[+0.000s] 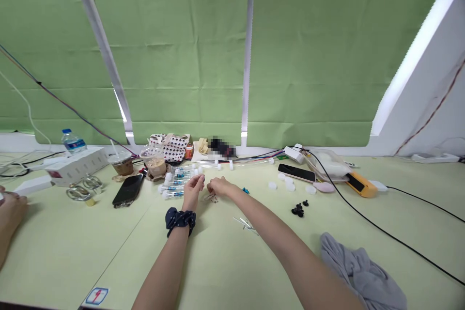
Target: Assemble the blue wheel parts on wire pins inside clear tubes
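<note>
My left hand [193,190], with a dark polka-dot scrunchie [180,222] on its wrist, is raised a little over the table. Its fingertips are pinched together, and whatever they hold is too small to name. Close beside it, my right hand [220,187] reaches down with curled fingers over a few tiny parts [215,199] on the tabletop; what its fingertips grip, if anything, is hidden. Clear tubes with white caps and blue inside [176,188] lie in a row left of my left hand. Thin metallic rods [246,224] lie under my right forearm. Small blue pieces [245,190] are beyond it.
White caps [289,184], black knob-like parts [298,210], a phone [297,173] and a yellow device [361,185] lie to the right. A black cable crosses there, near grey cloth [359,266]. Leftward are drink cups [121,163], another phone [128,191], eyeglasses and another person's hand [12,210].
</note>
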`<state>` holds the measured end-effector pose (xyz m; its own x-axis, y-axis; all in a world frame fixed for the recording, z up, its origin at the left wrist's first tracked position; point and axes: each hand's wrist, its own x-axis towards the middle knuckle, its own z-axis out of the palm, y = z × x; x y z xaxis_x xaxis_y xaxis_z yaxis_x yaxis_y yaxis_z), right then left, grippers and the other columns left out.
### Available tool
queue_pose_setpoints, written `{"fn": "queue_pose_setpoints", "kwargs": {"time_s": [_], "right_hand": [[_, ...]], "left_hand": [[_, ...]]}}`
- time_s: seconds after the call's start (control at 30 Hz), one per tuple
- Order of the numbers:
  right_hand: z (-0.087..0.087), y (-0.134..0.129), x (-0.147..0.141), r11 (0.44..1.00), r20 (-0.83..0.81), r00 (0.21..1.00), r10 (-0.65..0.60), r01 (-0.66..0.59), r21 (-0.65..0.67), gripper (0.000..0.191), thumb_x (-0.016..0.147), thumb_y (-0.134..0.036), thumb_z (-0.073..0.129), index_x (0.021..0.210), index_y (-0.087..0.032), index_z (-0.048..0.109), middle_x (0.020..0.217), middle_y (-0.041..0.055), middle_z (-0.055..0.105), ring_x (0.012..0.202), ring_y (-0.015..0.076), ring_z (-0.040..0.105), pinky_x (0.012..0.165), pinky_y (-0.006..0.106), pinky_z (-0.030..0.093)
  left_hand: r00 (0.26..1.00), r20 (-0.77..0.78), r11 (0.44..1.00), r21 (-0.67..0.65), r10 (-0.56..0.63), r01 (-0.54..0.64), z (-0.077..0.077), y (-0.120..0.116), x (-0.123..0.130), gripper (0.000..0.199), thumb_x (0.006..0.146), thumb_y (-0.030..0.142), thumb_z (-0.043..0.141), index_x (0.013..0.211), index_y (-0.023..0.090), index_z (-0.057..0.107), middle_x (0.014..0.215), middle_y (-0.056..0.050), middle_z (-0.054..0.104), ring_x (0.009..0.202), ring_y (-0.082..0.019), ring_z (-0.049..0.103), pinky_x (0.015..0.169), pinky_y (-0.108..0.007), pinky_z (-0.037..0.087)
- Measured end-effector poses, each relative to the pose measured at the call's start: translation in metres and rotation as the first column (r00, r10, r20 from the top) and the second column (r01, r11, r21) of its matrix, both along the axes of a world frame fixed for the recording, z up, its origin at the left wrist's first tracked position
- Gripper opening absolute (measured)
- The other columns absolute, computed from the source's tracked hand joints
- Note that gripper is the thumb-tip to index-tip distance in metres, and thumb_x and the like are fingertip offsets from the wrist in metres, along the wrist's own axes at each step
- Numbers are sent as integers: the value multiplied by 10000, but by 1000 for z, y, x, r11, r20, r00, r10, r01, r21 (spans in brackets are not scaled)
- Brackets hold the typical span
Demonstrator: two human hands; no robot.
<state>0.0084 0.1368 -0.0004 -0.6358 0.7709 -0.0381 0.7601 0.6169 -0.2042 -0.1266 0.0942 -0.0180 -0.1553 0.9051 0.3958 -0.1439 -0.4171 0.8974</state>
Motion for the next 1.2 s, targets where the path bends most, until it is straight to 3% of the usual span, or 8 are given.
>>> {"fn": "queue_pose_setpoints", "kwargs": {"time_s": [0.37,0.63,0.7,0.73,0.87,0.93,1.0,1.2], "right_hand": [[-6,-2,13,998,-44,998,41,-39,45,44,692,-172,640,729,-176,617,782,6,650,797,175,553,753,299,303],[4,-41,53,990,-221,975,24,6,138,113,795,-147,542,872,-207,599,922,30,609,944,176,504,770,306,302],[4,-57,72,992,-442,896,-32,83,95,97,791,-128,521,805,-192,592,848,23,605,861,155,523,752,295,330],[4,-65,82,992,-577,813,-73,120,43,83,789,-137,515,781,-186,581,803,16,600,797,141,531,730,283,350],[11,-95,115,977,-914,348,-208,116,-178,109,764,-285,559,802,-185,540,728,9,600,674,129,541,659,263,403],[15,-106,125,967,-947,202,-251,94,-236,179,744,-338,580,818,-180,539,745,25,620,655,127,544,643,263,409],[17,-114,130,960,-950,140,-278,83,-268,214,720,-360,603,809,-173,547,750,37,630,637,124,541,635,264,414],[15,-120,133,945,-942,112,-318,123,-304,223,693,-374,620,763,-172,553,731,33,626,627,122,542,625,259,421]], "left_hand": [[999,6,999,-33,-33,33,-2,-1,1,323,666,401,677,856,144,630,548,39,495,487,-64,401,505,-205,317],[986,-76,989,-37,-149,147,8,-10,5,268,629,308,721,806,149,596,665,10,581,530,-64,461,518,-198,356],[973,-120,980,-41,-197,193,12,-15,13,268,612,297,733,781,149,587,666,2,598,536,-76,491,521,-204,376],[961,-143,972,-54,-235,230,13,-18,19,273,601,294,740,769,148,581,664,-2,607,540,-83,508,526,-210,389],[859,-235,890,-148,-455,431,12,-35,54,295,583,289,755,749,144,559,634,-9,623,546,-108,558,531,-221,414],[804,-261,846,-179,-533,502,9,-44,73,297,591,287,753,759,143,555,595,7,607,531,-103,557,529,-214,411],[778,-258,819,-191,-573,541,7,-52,88,297,598,284,751,767,141,554,600,15,602,527,-93,553,540,-212,416],[778,-190,799,-209,-599,565,8,-62,98,290,618,301,732,771,139,547,600,5,613,540,-106,572,566,-233,434]]}}
